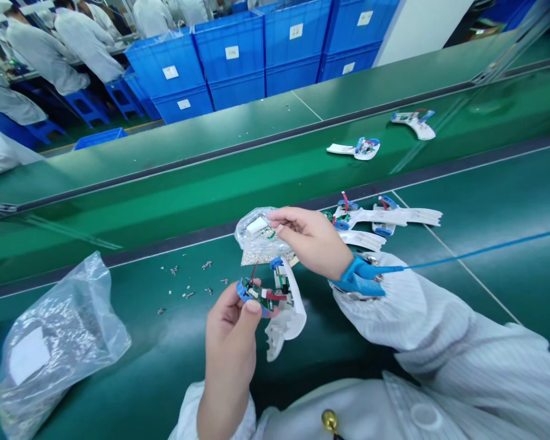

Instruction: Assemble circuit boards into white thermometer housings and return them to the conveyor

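My left hand [231, 336] is closed, its thumb and fingers pinching a small green circuit board [266, 298] with a blue part at its end. Red wires run from the board to a curved white plastic housing [297, 315], which hangs just right of those fingers. My right hand [314, 238], with a blue wrist strap [360, 276], is over a small clear plastic bag [252, 229] of tiny parts. Its fingers are stretched out, the thumb apart from them, and nothing shows between them. Whether the fingertips touch the bag, I cannot tell.
More white housings [389, 216] with boards lie right of my right hand. Two others [366, 148] rest on the green conveyor belt [201, 189]. Small metal pieces [207, 264] are scattered left of the bag. A large plastic bag [68, 336] sits at left. Blue bins [231, 55] and co-workers [46, 52] are beyond.
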Available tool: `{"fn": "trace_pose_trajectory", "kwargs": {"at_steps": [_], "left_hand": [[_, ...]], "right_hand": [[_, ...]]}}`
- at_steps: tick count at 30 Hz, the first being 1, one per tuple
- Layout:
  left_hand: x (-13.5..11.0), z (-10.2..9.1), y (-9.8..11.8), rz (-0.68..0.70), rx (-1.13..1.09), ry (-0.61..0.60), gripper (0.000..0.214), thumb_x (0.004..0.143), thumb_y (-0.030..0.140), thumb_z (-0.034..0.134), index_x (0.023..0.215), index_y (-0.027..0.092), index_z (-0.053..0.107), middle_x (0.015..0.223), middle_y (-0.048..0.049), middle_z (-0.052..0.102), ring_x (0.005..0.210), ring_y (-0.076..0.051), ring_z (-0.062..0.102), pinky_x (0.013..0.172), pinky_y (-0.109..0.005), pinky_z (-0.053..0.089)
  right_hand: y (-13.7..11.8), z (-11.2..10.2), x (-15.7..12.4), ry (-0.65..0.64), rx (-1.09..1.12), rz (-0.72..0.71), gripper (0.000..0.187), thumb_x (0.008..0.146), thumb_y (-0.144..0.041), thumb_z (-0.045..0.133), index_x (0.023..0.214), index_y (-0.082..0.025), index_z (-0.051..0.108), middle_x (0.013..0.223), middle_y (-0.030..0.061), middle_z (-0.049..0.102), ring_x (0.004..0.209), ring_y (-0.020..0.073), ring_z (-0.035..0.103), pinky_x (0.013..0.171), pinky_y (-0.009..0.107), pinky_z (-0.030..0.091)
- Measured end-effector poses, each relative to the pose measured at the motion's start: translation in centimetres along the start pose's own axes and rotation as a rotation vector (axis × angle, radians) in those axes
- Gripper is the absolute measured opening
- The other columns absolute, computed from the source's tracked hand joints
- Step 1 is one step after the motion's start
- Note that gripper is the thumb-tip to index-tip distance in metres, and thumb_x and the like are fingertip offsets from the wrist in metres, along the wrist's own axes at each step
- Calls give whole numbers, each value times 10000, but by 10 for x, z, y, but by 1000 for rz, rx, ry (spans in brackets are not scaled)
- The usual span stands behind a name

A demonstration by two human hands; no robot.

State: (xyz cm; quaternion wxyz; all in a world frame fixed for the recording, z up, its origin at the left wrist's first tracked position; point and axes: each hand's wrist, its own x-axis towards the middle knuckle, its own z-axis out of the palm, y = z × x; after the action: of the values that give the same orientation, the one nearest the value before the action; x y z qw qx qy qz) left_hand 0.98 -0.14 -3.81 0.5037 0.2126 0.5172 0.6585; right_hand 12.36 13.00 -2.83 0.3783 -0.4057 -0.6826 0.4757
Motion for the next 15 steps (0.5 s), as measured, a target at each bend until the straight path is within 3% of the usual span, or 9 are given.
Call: {"fn": "trace_pose_trajectory", "kwargs": {"at_steps": [3,6,8,12,15], "left_hand": [[2,3,1,-40,-73,-17,218,671,380,762,808,213,734,735,-8,705,600,-105,636,567,-192,533],[2,7,3,-42,-101,-35,216,674,385,759,786,203,729,681,-2,691,584,-100,630,553,-180,524],[2,8,3,-37,-103,-32,211,681,391,753,766,200,721,660,5,679,582,-92,623,558,-171,519],[1,7,2,-19,-69,-22,232,684,394,748,754,178,703,664,-5,665,571,-107,614,537,-192,523],[-1,3,0,31,-7,5,216,724,351,724,876,206,678,742,-8,665,650,-133,628,564,-216,534]], "right_hand": [[-3,-3,-14,-144,-32,-107,230,785,-135,512,956,-145,665,1002,90,684,964,193,619,847,346,481],[-13,-4,-36,-283,1,-310,164,772,-121,569,888,-156,679,967,83,690,950,177,621,859,326,483],[-15,1,-45,-280,21,-377,115,769,-122,603,846,-160,680,936,83,690,920,171,625,852,323,482],[-7,11,-48,-228,163,-344,89,812,-129,582,779,-163,658,895,77,680,895,157,625,831,310,480],[-5,10,-46,-219,299,-264,131,858,-159,528,752,-172,605,825,46,657,903,149,605,871,320,454]]}}
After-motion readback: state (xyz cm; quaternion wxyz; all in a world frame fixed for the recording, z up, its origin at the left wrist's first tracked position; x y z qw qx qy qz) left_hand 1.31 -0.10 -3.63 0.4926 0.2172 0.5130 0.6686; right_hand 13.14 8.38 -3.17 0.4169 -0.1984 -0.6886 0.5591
